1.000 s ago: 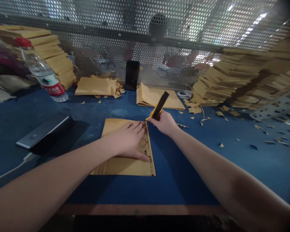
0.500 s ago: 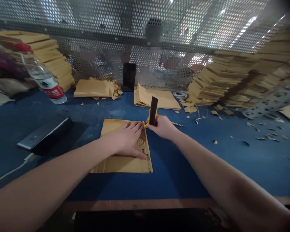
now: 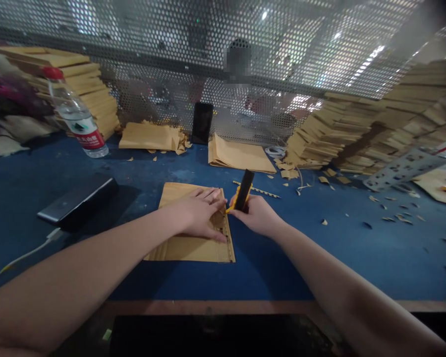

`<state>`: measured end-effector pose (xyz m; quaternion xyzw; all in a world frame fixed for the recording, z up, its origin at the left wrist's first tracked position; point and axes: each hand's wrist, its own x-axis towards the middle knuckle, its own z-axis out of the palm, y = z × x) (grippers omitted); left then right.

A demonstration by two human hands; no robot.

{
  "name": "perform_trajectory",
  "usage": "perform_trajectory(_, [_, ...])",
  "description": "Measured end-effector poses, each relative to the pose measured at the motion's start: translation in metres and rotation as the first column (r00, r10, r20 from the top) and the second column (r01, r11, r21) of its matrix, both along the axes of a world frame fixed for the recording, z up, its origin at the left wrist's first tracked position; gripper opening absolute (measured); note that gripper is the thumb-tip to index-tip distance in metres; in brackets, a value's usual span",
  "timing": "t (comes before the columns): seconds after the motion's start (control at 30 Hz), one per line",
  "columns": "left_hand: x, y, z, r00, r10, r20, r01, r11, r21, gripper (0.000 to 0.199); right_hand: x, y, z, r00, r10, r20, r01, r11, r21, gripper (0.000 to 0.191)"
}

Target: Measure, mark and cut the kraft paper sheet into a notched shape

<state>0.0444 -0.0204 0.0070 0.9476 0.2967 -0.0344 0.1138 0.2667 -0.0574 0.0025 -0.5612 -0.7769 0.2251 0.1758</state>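
Observation:
On the blue table lies a brown kraft paper envelope (image 3: 188,250). A clear plastic ruler (image 3: 225,252) rests along its right edge. My left hand (image 3: 200,213) is open and flat, fingers spread, pressing the ruler and paper down. My right hand (image 3: 258,214) is closed around a yellow and black utility knife (image 3: 244,190), whose body tilts upward. The knife's low end is at the ruler's right edge, beside my left fingertips; the blade itself is too small to make out. Just beyond the knife lies a striped pencil (image 3: 262,191).
Behind are folded kraft papers (image 3: 241,154), another paper bundle (image 3: 148,137) and an upright phone (image 3: 202,123). A water bottle (image 3: 82,126) and a dark device (image 3: 78,201) with a cable stand left. Paper stacks (image 3: 319,131) and scraps (image 3: 396,218) occupy the right.
My right hand has drawn the knife toward me along the ruler's edge, and the pencil shows more fully. My left hand stays on the ruler. The camera view has shifted slightly.

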Motion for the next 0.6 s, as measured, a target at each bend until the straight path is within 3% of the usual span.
perform_trajectory(0.4, [-0.004, -0.002, 0.007, 1.0, -0.005, 0.022, 0.007, 0.998, -0.055, 0.118, -0.001, -0.029, 0.007, 1.0, 0.004, 0.0, -0.004, 0.999, -0.045, 0.022])
perform_trajectory(0.6, [-0.004, -0.004, 0.009, 0.999, 0.0, 0.037, 0.001, 0.999, -0.043, 0.113, -0.002, -0.053, 0.008, 0.997, 0.014, -0.076, -0.019, 0.998, -0.066, 0.014])
